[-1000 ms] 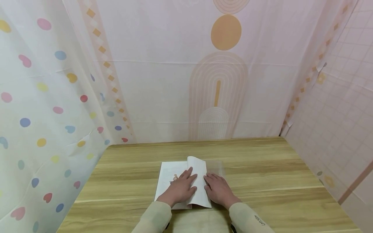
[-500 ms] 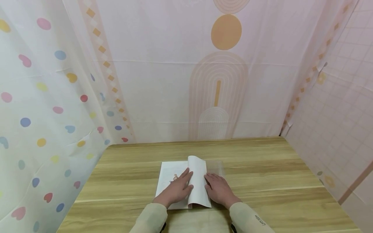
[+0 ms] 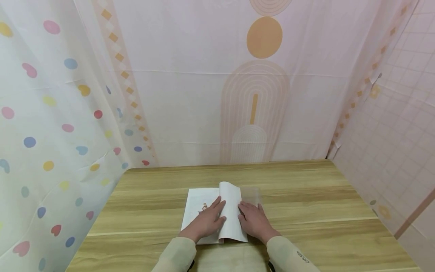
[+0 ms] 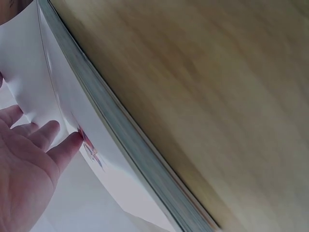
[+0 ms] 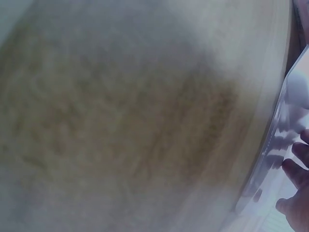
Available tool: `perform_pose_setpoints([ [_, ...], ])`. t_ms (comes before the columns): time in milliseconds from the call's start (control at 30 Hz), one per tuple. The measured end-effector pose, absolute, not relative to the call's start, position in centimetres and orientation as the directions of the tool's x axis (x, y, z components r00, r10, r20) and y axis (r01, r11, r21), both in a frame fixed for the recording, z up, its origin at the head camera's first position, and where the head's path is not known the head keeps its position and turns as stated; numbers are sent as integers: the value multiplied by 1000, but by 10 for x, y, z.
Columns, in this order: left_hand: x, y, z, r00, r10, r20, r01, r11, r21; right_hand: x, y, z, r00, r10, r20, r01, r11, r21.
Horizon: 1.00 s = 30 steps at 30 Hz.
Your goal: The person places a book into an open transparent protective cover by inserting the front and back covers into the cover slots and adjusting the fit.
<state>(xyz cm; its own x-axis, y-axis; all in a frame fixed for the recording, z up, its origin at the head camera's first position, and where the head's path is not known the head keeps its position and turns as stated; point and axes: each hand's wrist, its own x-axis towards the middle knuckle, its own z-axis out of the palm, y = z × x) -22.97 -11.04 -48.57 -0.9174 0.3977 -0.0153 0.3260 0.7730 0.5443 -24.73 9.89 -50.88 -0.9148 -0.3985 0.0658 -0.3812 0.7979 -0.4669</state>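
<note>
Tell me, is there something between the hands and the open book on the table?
Nothing visible. The left hand lies flat on the open book, fingers on the raised page. The right hand rests against the page's right side, on the clear plastic sheet.

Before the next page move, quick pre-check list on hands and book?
1. Left hand flat on the open white paperback book: ok.
2. Right hand resting on the clear plastic cover sheet: ok.
3. Curled white page standing up between the hands: ok.
4. Book lying fully on the light wooden table: ok.
5. Either hand's fingers pinching the page: not ok, they lie straight.
6. How the page's lower edge is held: cannot tell.
</note>
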Motion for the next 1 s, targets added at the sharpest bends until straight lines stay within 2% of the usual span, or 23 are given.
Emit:
perform_pose_setpoints([
  [467,-230,-105,-483,-918,397,-15,341,807,482,-248,100,-509,-891,-439,119,-440,766,-469],
  [1000,-230,-102,-484,-915,402,-11,354,818,454,-246,100,-509,-896,-426,123,-425,749,-509],
])
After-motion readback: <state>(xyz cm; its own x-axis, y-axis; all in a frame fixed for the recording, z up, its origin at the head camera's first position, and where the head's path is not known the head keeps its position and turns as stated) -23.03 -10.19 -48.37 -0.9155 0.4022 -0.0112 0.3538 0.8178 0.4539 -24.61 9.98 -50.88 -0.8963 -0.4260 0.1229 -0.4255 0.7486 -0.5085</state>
